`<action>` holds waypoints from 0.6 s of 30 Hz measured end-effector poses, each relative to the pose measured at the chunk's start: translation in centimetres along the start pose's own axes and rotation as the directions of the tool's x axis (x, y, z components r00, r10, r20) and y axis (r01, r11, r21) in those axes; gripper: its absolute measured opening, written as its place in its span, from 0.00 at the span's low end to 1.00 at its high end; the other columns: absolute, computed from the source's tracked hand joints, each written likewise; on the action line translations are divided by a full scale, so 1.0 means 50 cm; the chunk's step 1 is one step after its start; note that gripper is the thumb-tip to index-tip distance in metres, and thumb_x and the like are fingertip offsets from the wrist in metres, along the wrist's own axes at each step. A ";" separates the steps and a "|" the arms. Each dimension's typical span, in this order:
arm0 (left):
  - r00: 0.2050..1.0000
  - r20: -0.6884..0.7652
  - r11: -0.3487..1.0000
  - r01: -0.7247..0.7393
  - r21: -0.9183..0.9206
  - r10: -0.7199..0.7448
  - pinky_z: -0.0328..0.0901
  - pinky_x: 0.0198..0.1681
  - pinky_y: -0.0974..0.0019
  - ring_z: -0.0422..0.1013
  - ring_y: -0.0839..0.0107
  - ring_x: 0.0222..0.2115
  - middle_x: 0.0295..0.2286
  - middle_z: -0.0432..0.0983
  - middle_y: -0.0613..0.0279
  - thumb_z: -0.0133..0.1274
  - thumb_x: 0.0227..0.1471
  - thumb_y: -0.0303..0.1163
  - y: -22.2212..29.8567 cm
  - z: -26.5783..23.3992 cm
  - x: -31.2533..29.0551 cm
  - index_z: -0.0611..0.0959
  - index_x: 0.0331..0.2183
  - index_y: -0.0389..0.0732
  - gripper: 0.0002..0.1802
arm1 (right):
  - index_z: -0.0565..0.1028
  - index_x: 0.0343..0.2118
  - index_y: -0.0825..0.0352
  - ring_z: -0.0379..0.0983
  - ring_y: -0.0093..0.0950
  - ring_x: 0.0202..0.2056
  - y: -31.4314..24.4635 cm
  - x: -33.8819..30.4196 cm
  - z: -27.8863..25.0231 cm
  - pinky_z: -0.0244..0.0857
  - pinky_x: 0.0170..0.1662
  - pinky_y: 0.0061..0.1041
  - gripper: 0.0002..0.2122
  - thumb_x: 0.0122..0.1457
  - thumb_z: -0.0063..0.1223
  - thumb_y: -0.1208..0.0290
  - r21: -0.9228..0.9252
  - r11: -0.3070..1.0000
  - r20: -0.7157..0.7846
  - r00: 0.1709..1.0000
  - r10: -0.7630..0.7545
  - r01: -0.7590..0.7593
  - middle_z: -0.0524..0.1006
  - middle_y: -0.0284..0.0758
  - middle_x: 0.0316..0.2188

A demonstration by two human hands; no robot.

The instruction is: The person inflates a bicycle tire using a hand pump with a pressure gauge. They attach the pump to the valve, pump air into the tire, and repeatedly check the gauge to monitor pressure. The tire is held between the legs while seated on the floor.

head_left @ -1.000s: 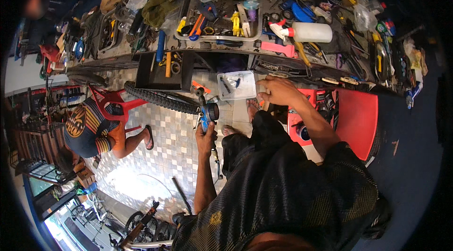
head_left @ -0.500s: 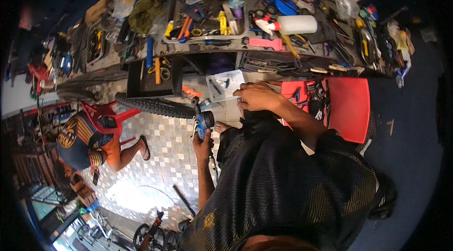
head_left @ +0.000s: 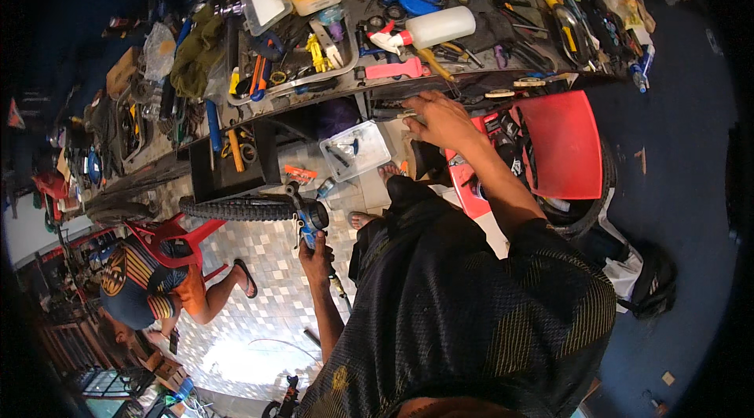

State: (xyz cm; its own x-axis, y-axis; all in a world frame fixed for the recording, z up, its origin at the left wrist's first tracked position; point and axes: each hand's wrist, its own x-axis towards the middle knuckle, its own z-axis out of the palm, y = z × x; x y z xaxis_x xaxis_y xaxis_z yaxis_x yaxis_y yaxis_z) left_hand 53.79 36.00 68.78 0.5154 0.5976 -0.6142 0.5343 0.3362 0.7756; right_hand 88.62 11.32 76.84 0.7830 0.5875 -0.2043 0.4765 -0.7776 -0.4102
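Observation:
In my left hand (head_left: 316,259) is a blue tyre inflator gun (head_left: 311,223) with a round black gauge, its fingers wrapped round the handle. A hose (head_left: 338,284) runs down from it. My right hand (head_left: 444,123) reaches to the bench's front edge, fingers apart, beside a small pale oval piece (head_left: 405,114) on the shelf under the top. Whether the fingertips touch that piece is unclear. Between the hands, lower down, sits a clear plastic tub (head_left: 373,152) holding a few small tools. A knobbly bike tyre (head_left: 236,208) lies left of the inflator gun.
A cluttered workbench (head_left: 298,89) spans the far side, with a spray bottle (head_left: 440,27), a pink-handled tool (head_left: 397,68) and trays of tools. A red case (head_left: 561,143) stands open at right. On the left, a person (head_left: 141,276) sits on a red chair (head_left: 177,249).
My right hand has moved from above the clear tub up and right to the bench's edge. The left hand still holds the inflator gun. The view has shifted and turned.

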 end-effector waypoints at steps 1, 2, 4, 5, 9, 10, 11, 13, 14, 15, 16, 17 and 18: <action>1.000 0.002 1.000 -0.004 0.008 0.004 0.60 0.19 0.73 0.65 0.81 0.16 0.18 0.70 0.70 0.63 0.59 0.48 0.006 0.004 0.005 0.79 0.35 0.42 0.19 | 0.77 0.54 0.62 0.72 0.48 0.57 -0.002 0.000 -0.014 0.68 0.59 0.45 0.20 0.62 0.57 0.58 0.023 1.000 0.003 1.000 0.000 0.000 0.76 0.47 0.56; 1.000 -0.001 1.000 -0.012 0.018 0.012 0.60 0.19 0.73 0.65 0.81 0.16 0.18 0.70 0.70 0.63 0.59 0.48 0.009 0.009 0.009 0.79 0.35 0.42 0.19 | 0.77 0.53 0.63 0.72 0.48 0.57 -0.009 0.000 -0.036 0.68 0.58 0.45 0.19 0.62 0.57 0.58 0.046 0.999 0.006 1.000 0.001 -0.001 0.76 0.47 0.55; 1.000 -0.005 0.999 -0.026 0.039 0.026 0.60 0.19 0.72 0.65 0.80 0.16 0.17 0.70 0.70 0.62 0.60 0.49 0.012 0.017 0.014 0.79 0.35 0.42 0.19 | 0.78 0.52 0.63 0.72 0.48 0.55 -0.009 0.004 -0.041 0.68 0.57 0.45 0.19 0.62 0.57 0.58 0.069 0.997 -0.031 0.999 -0.022 0.024 0.77 0.46 0.52; 1.000 0.014 0.999 -0.017 0.032 0.017 0.60 0.19 0.72 0.65 0.80 0.16 0.17 0.70 0.70 0.62 0.60 0.49 0.018 0.031 0.018 0.78 0.36 0.42 0.19 | 0.78 0.51 0.63 0.73 0.47 0.55 0.008 0.003 -0.025 0.69 0.57 0.45 0.18 0.62 0.57 0.58 0.065 0.997 -0.073 0.997 -0.033 0.038 0.77 0.46 0.51; 0.999 0.051 0.999 -0.012 0.036 0.010 0.61 0.19 0.72 0.65 0.80 0.15 0.17 0.70 0.69 0.62 0.60 0.49 0.024 0.064 0.030 0.78 0.37 0.42 0.20 | 0.79 0.49 0.63 0.75 0.45 0.52 0.038 0.008 -0.019 0.70 0.54 0.43 0.17 0.62 0.57 0.59 0.141 0.984 -0.152 0.984 -0.091 0.113 0.79 0.45 0.46; 0.998 0.056 0.999 -0.006 0.050 0.003 0.61 0.18 0.72 0.65 0.80 0.15 0.17 0.70 0.69 0.62 0.60 0.49 0.028 0.075 0.030 0.78 0.37 0.43 0.20 | 0.79 0.49 0.63 0.75 0.46 0.51 0.042 0.007 -0.029 0.71 0.53 0.42 0.16 0.62 0.56 0.60 0.171 0.981 -0.158 0.985 -0.069 0.096 0.79 0.44 0.46; 0.998 0.061 0.998 -0.001 0.063 -0.003 0.60 0.18 0.72 0.65 0.80 0.15 0.17 0.70 0.69 0.62 0.60 0.49 0.031 0.087 0.030 0.78 0.37 0.43 0.20 | 0.78 0.48 0.63 0.76 0.46 0.48 0.056 0.007 -0.031 0.72 0.51 0.43 0.15 0.62 0.56 0.60 0.180 0.977 -0.218 0.973 -0.075 0.116 0.79 0.44 0.44; 0.997 0.072 0.998 0.005 0.059 -0.009 0.60 0.18 0.71 0.65 0.80 0.14 0.17 0.69 0.69 0.62 0.59 0.49 0.032 0.102 0.031 0.78 0.37 0.43 0.20 | 0.78 0.48 0.62 0.78 0.46 0.42 0.081 0.008 -0.036 0.73 0.46 0.44 0.14 0.63 0.56 0.61 0.189 0.968 -0.336 0.937 -0.094 0.165 0.79 0.42 0.41; 0.996 0.081 0.998 0.018 0.058 -0.023 0.60 0.18 0.71 0.65 0.80 0.14 0.17 0.69 0.69 0.62 0.59 0.49 0.029 0.107 0.035 0.78 0.38 0.43 0.20 | 0.78 0.48 0.62 0.78 0.46 0.41 0.092 0.007 -0.042 0.74 0.45 0.44 0.14 0.63 0.56 0.61 0.198 0.969 -0.348 0.935 -0.071 0.148 0.79 0.42 0.41; 0.995 0.090 0.998 0.031 0.057 -0.036 0.60 0.18 0.71 0.65 0.80 0.14 0.17 0.70 0.69 0.63 0.59 0.49 0.028 0.113 0.040 0.78 0.38 0.43 0.20 | 0.78 0.47 0.62 0.79 0.46 0.40 0.102 0.006 -0.049 0.74 0.44 0.44 0.14 0.63 0.57 0.62 0.208 0.969 -0.360 0.932 -0.049 0.131 0.79 0.42 0.42; 0.993 0.108 0.997 0.038 0.062 -0.044 0.60 0.17 0.71 0.65 0.79 0.14 0.16 0.69 0.69 0.63 0.59 0.49 0.031 0.121 0.043 0.78 0.38 0.43 0.20 | 0.78 0.47 0.61 0.79 0.46 0.39 0.110 0.004 -0.055 0.74 0.43 0.44 0.13 0.63 0.57 0.62 0.218 0.969 -0.368 0.929 -0.028 0.116 0.80 0.41 0.42; 0.992 0.114 0.996 0.043 0.081 -0.052 0.59 0.17 0.71 0.65 0.79 0.14 0.16 0.69 0.69 0.63 0.59 0.49 0.035 0.127 0.045 0.78 0.39 0.43 0.20 | 0.78 0.47 0.61 0.79 0.46 0.39 0.115 0.000 -0.064 0.74 0.43 0.43 0.13 0.63 0.57 0.63 0.223 0.969 -0.368 0.930 -0.015 0.104 0.80 0.42 0.41; 0.991 0.119 0.994 0.049 0.099 -0.060 0.59 0.17 0.71 0.65 0.79 0.14 0.16 0.69 0.69 0.63 0.59 0.49 0.039 0.132 0.047 0.78 0.39 0.43 0.20 | 0.78 0.47 0.61 0.79 0.46 0.39 0.116 -0.006 -0.074 0.74 0.42 0.43 0.13 0.63 0.57 0.63 0.227 0.970 -0.368 0.930 -0.003 0.093 0.79 0.42 0.41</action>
State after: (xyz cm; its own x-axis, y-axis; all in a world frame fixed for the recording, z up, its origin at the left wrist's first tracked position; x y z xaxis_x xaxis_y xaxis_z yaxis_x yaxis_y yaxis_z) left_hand 60.47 33.22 67.88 0.5584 0.4852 -0.6729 0.6226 0.2909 0.7264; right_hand 92.64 5.80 77.81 0.8738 0.4662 0.1381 0.4439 -0.6488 -0.6181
